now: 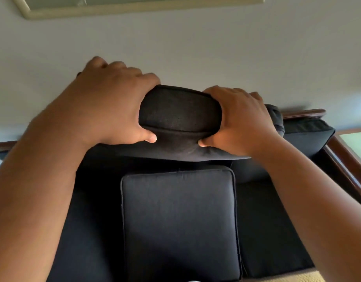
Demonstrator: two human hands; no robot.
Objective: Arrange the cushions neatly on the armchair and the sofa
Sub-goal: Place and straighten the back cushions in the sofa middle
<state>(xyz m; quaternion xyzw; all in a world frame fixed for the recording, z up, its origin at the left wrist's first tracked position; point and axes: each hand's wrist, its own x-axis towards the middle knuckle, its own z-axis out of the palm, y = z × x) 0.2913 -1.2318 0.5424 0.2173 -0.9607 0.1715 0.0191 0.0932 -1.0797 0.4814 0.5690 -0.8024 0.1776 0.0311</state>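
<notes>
**Back cushion gripped at its top edge against the sofa back**

A black back cushion [179, 110] is held upright at the far side of the sofa [273, 231], close to the pale wall [195, 47]. It is gripped by both hands. The left hand [114, 102] is curled over its upper left end and the right hand [242, 119] over its upper right end. Both thumbs are pressed into the near face, so the fabric is bunched between them. A second, square black cushion [179, 220] lies on the seat, near and central, just below the held one.

If the cushion is let go unsmoothed, its top edge may be left creased by the tight squeeze. It may also be seated crooked, since its lower edge cannot be checked from here. Pushed too far back, it could be tipped over the wooden rail [303, 112]. The square cushion could be nudged askew by the forearms.

The lower edge of the held cushion is lost in shadow, and seams are hard to separate, black on black. The fingertips behind it are hidden. The sofa's left end is covered by the left forearm. Another dark cushion [309, 131] at the far right is partly screened by the right hand. No armchair is in view. A framed object [134, 7] on the wall is cut off at the top; mirror or picture cannot be told.
</notes>
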